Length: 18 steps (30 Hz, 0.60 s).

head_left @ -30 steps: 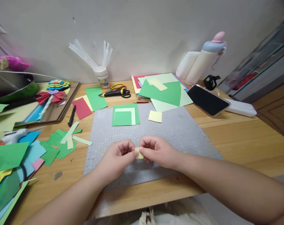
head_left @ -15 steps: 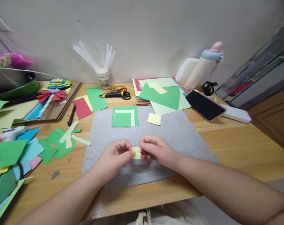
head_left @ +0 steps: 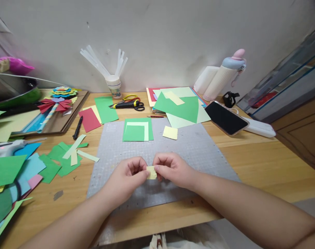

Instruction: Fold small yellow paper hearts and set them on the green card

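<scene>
A small pale yellow paper piece [head_left: 151,172] is pinched between my left hand [head_left: 128,176] and my right hand [head_left: 171,170]. Both hands have their fingers curled closed on it, just above the near part of a grey cutting mat [head_left: 199,148]. Farther back on the mat lie a green paper square with a pale L-shaped strip [head_left: 138,129] and a loose yellow paper square [head_left: 170,132].
Scissors and a cutter [head_left: 128,102] lie behind the mat near a cup of clear sticks [head_left: 114,84]. Green and coloured paper scraps [head_left: 64,160] cover the left. A paper stack [head_left: 180,103], phone [head_left: 225,117] and bottle [head_left: 223,77] stand at right. A black pen [head_left: 78,127] lies left.
My hands keep working the yellow piece in nearly the same spot; it looks more tightly folded. The view shifted slightly.
</scene>
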Each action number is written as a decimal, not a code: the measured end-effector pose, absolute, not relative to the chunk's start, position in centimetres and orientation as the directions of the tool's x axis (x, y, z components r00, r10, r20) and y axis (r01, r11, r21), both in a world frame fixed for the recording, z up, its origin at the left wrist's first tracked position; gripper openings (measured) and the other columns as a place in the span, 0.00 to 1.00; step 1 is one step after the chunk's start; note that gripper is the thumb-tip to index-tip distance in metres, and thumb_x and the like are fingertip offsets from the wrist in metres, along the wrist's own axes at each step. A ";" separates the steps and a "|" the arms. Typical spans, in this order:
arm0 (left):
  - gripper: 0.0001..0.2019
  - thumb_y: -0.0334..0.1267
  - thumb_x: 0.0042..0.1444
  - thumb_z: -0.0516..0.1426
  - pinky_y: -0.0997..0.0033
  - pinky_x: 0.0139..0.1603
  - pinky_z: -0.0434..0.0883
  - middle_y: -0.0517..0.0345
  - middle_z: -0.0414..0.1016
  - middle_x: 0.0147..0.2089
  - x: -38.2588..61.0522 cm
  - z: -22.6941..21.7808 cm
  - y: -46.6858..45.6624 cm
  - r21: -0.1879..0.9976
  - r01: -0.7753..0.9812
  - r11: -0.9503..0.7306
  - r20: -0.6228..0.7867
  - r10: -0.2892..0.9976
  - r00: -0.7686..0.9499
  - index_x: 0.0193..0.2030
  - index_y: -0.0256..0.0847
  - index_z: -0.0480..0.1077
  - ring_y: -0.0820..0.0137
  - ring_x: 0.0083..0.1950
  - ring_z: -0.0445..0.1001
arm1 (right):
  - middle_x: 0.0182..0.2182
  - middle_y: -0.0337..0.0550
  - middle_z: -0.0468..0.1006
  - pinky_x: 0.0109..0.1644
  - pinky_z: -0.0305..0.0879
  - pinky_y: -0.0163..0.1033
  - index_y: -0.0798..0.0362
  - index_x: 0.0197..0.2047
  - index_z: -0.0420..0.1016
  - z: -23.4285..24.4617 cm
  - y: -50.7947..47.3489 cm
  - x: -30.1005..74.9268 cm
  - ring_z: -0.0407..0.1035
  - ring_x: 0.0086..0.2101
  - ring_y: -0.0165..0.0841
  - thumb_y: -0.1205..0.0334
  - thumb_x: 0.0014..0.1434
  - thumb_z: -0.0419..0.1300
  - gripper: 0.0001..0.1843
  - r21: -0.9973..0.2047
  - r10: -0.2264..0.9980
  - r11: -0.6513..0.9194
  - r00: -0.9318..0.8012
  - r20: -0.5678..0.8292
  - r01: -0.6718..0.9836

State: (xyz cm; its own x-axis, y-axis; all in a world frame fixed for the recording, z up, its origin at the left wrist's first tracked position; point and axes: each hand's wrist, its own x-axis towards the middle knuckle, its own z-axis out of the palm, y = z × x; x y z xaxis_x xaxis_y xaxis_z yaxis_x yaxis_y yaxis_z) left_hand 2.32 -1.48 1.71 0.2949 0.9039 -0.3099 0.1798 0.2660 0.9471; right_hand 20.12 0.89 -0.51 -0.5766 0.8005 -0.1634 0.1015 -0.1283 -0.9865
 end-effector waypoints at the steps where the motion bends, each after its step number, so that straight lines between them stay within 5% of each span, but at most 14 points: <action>1: 0.08 0.37 0.48 0.59 0.75 0.27 0.54 0.66 0.61 0.22 2.4 1.7 -1.5 0.948 0.178 0.264 -0.308 0.904 0.297 0.23 0.38 0.64 0.75 0.25 0.57 | 0.18 0.32 0.67 0.25 0.54 0.31 0.54 0.25 0.64 -0.6 0.9 20.1 0.58 0.20 0.24 0.64 0.52 0.55 0.06 -0.986 0.808 -0.123 -0.566 -0.163 0.109; 9: 0.08 0.36 0.46 0.61 0.75 0.27 0.52 0.67 0.59 0.21 2.5 1.2 -1.6 0.941 0.116 0.317 -0.337 0.876 0.345 0.24 0.38 0.65 0.76 0.25 0.55 | 0.18 0.31 0.59 0.24 0.49 0.30 0.54 0.21 0.63 -0.8 0.3 19.9 0.52 0.22 0.23 0.69 0.47 0.58 0.07 -0.989 0.852 -0.047 -0.511 -0.112 0.139; 13: 0.09 0.36 0.47 0.61 0.77 0.27 0.53 0.65 0.61 0.21 2.0 1.6 -1.3 0.889 -0.052 0.454 -0.410 0.843 0.348 0.24 0.37 0.65 0.76 0.26 0.55 | 0.22 0.35 0.67 0.27 0.59 0.32 0.54 0.30 0.67 -0.5 0.5 20.3 0.61 0.23 0.26 0.59 0.59 0.54 0.09 -0.995 0.828 -0.074 -0.552 -0.101 0.071; 15: 0.09 0.38 0.48 0.59 0.78 0.25 0.53 0.65 0.59 0.22 1.7 1.8 -1.1 0.819 -0.146 0.555 -0.465 0.791 0.397 0.26 0.38 0.63 0.77 0.24 0.54 | 0.29 0.39 0.70 0.31 0.63 0.34 0.53 0.37 0.67 -0.4 0.8 20.6 0.66 0.28 0.29 0.58 0.61 0.52 0.08 -0.999 0.856 0.034 -0.516 0.012 0.034; 18: 0.10 0.38 0.48 0.58 0.80 0.21 0.50 0.66 0.55 0.23 1.4 1.9 -0.8 0.694 -0.209 0.689 -0.530 0.685 0.499 0.27 0.38 0.60 0.79 0.23 0.52 | 0.41 0.44 0.71 0.44 0.65 0.41 0.50 0.46 0.67 -0.2 1.0 20.9 0.67 0.42 0.35 0.64 0.57 0.58 0.12 -0.906 0.834 0.413 -0.441 0.333 0.096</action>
State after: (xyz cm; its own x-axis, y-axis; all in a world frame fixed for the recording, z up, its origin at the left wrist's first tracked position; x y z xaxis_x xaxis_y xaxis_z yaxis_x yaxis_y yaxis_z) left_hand 1.35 -0.76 1.91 0.4988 0.6855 -0.5304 -0.2085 0.6889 0.6942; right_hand 20.88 0.99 -0.17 -0.4408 0.8335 0.3330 0.0959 0.4126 -0.9059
